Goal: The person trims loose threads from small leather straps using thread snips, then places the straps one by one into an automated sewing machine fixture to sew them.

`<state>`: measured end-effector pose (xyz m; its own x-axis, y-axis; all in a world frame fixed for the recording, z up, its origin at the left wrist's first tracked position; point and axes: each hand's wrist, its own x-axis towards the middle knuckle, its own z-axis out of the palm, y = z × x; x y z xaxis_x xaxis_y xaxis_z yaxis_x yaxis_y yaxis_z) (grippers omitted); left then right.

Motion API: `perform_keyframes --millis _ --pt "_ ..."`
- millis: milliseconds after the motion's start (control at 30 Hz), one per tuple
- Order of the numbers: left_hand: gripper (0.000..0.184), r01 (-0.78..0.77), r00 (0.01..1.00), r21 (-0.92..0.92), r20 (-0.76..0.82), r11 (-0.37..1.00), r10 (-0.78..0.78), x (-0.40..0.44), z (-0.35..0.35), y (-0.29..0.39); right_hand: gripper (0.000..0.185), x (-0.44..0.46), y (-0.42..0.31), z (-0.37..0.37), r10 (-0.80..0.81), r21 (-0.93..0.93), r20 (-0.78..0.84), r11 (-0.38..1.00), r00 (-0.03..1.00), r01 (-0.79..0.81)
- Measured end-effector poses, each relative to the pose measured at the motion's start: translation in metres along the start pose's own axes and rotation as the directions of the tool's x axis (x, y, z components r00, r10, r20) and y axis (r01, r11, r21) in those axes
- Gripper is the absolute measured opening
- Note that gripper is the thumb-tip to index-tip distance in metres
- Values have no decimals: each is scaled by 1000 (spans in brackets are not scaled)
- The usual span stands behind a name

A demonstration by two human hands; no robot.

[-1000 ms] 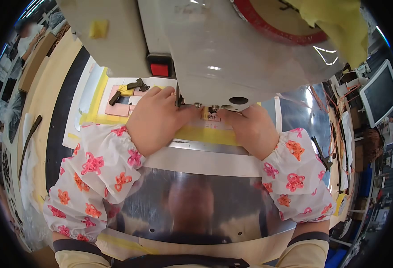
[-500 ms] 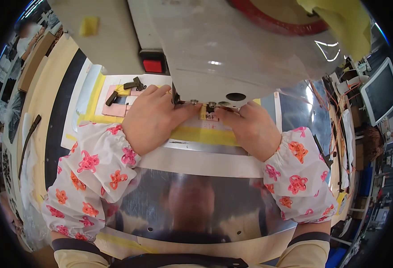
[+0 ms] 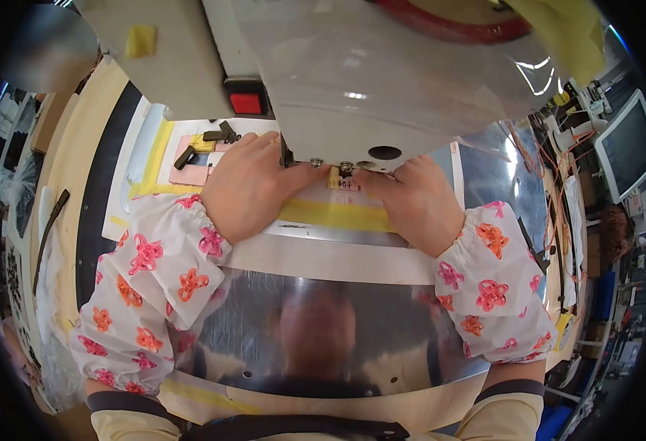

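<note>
Small marked piece framed by two hands

A small yellow-and-pink piece with dark markings (image 3: 345, 184) is seen between both hands, its far edge hidden by the glossy off-white machine head (image 3: 411, 110). Fingers of the left hand (image 3: 246, 187) and right hand (image 3: 414, 202) are brought close beside it, their tips partly covered; how far they are opened, or whether anything is gripped, cannot be told.

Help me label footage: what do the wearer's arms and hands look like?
White sleeve covers with pink and orange flowers gather at the wrists; above are beige sleeves with dark cuffs. The left hand, perhaps ringed, and right hand are gloveless.
</note>
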<state>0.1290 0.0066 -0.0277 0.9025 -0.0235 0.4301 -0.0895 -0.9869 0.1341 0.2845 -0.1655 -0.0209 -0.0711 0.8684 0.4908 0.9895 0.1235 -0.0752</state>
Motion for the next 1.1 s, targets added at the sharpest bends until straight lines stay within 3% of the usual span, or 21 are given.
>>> perform_keyframes --millis 333,467,533,633,667,767,833,900,933,967,1100 --pt "29 -60 998 -52 -27 997 58 3 -1 1 18 -5 -2 3 19 -18 -49 1000 999 -20" --pt "20 -6 994 5 -112 1000 7 -1 3 4 19 -6 1 12 4 -32 -86 999 996 -7" --pt "15 70 996 -41 -52 997 -72 -4 4 2 17 -5 -2 13 44 -63 -55 997 998 -48" --pt "14 91 991 -16 -95 996 -92 -1 2 11 15 -3 -6 17 76 -98 -81 992 994 -83" --pt "15 145 989 -36 -27 989 -146 -4 1 8 15 1 -8 19 84 -117 -83 989 993 -94" --pt "19 37 999 -102 -35 994 -41 1 -5 17 12 3 -9 9 139 -87 33 987 990 -136" --pt "24 89 996 -155 5 984 -89 -10 -11 19 11 -10 -19 -22 163 -89 94 984 982 -155" --pt "21 164 985 -217 -20 962 -173 -19 -19 9 11 -36 -12 -57 240 -146 59 962 969 -229" --pt "14 232 973 -240 43 943 -228 -23 -24 -2 13 -49 -7 -79 287 -142 31 949 957 -280" --pt "14 239 971 -242 48 940 -235 -25 -26 -8 13 -66 3 -96 354 -242 40 911 934 -334" --pt "8 322 936 -248 -59 914 -346 -28 -21 -29 11 -136 35 -140 655 -539 84 664 751 -518"
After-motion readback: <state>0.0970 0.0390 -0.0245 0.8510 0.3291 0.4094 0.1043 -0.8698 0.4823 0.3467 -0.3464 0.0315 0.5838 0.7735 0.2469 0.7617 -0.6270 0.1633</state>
